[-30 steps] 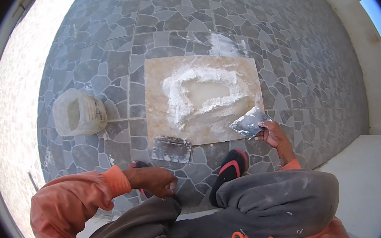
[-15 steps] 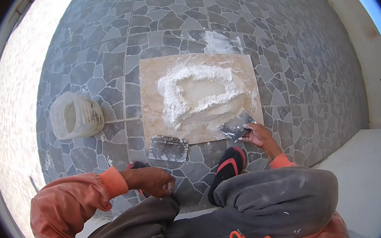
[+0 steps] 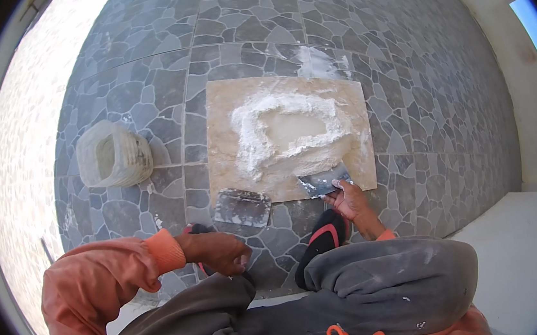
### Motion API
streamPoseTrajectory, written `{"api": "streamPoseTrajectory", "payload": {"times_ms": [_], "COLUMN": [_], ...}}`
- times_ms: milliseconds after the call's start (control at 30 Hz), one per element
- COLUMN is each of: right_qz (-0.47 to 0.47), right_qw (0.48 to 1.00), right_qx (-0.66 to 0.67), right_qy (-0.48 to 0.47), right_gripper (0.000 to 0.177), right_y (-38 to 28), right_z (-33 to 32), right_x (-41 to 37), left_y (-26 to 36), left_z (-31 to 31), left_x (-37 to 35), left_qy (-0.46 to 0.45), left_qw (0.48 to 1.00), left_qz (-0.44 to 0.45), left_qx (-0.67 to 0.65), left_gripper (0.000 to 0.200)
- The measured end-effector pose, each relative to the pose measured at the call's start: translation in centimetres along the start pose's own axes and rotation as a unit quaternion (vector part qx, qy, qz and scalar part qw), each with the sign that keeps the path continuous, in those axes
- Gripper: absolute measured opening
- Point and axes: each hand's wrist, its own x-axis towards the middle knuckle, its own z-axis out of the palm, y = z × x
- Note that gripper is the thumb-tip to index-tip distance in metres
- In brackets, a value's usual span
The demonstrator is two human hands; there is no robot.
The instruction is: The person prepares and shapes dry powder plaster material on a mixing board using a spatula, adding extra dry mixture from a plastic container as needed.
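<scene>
My right hand [image 3: 353,202] grips a dark flat scraper [image 3: 322,182] smeared with white. The scraper's blade sits at the lower right edge of a ring of white powder [image 3: 258,162]. A shallow pool of pale liquid [image 3: 295,128] lies inside the ring, and the powder rests on a tan board [image 3: 219,101]. Over my left knee, my left hand [image 3: 224,253] hangs with its fingers curled in and nothing visible in them. Close beyond it, a second dark plate-like scraper [image 3: 242,207], also spotted white, lies across the board's lower left edge.
A cut-open translucent plastic jug [image 3: 114,155] stands left of the board on the stone-patterned tile floor [image 3: 138,89]. White smears [image 3: 316,61] mark the tiles beyond the board. My feet in black and red sandals [image 3: 321,240] are close to its near edge. A pale wall [image 3: 536,122] rises at right.
My right hand has moved slightly left with the scraper, whose blade has turned flatter along the powder's near edge. My left hand stays over the knee. The view has shifted a little.
</scene>
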Motion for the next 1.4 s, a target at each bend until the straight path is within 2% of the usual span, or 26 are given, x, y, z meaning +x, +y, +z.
{"api": "streamPoseTrajectory", "payload": {"times_ms": [733,833,933,1233,1400], "right_qz": [0.017,0.042,0.049,0.058,0.033], "right_qw": [0.995,0.988,0.989,0.972,0.98], "right_qx": [0.054,0.097,0.099,0.184,0.173], "right_qy": [-0.082,-0.112,-0.098,-0.131,-0.097], "right_gripper": [0.011,0.015,0.02,0.033,0.034], "right_y": [0.7,0.4,-0.4,-1.1,-1.6], "right_z": [10.7,11.7,13.4,13.0,12.3], "right_x": [-1.3,-0.7,-1.3,0.1,-0.6], "left_y": [-0.4,-0.2,0.0,-0.2,-0.2], "left_z": [0.6,0.6,0.5,0.7,0.7], "left_x": [-0.3,-0.4,-0.6,-0.6,-0.6], "left_qy": [0.001,0.001,-0.002,-0.003,-0.002], "left_qw": [1.0,1.0,1.0,1.0,1.0], "left_qz": [-0.005,-0.012,-0.009,-0.01,-0.008], "left_qx": [0.001,-0.003,-0.004,-0.007,-0.009], "left_gripper": [0.027,0.026,0.026,0.026,0.026]}}
